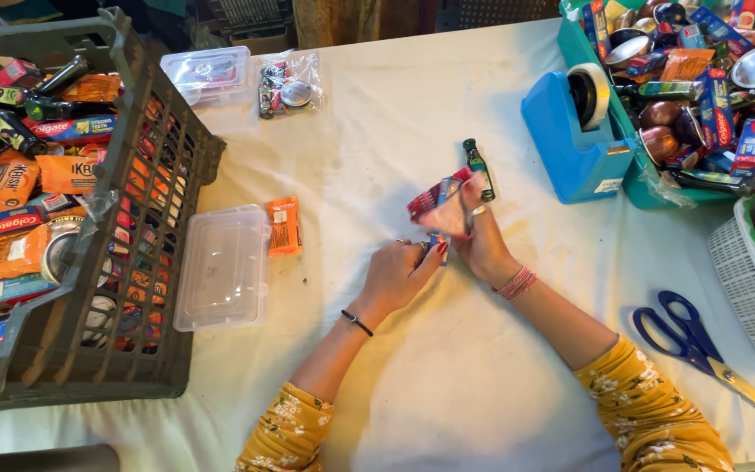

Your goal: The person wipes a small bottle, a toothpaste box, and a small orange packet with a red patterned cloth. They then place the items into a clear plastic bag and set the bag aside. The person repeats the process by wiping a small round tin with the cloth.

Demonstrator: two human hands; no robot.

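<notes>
**A:** What do you see in the middle?

**B:** I see two hands over a white table (447,385). The right hand (481,238) pinches a small red and blue packet (434,197) and holds it up above the cloth. The fingers are curled around it. A tiny dark green bottle (480,168) sticks up right behind that hand. I cannot tell if the hand holds the bottle too or if it just lies on the table.

**A:** And the other hand?

**B:** The left hand (397,273) is just beside the right one. Its fingertips are pressed together on something small and blue at the bottom of the packet. It is too small for me to tell what it is.

**A:** What is around them?

**B:** To the left lies a clear plastic box (223,267) with its lid on. An orange packet (284,225) lies touching its top corner. Further left stands a big grey crate (163,288) full of packets and boxes. Up at the back I see another clear box (207,74) and a small clear bag (288,83) beside it.

**A:** And on the right?

**B:** A blue tape holder (574,144) sits against a green bin (648,188) full of shiny cups and boxes. Blue scissors (696,343) lie near the right arm. A white basket (749,284) is at the edge.
</notes>
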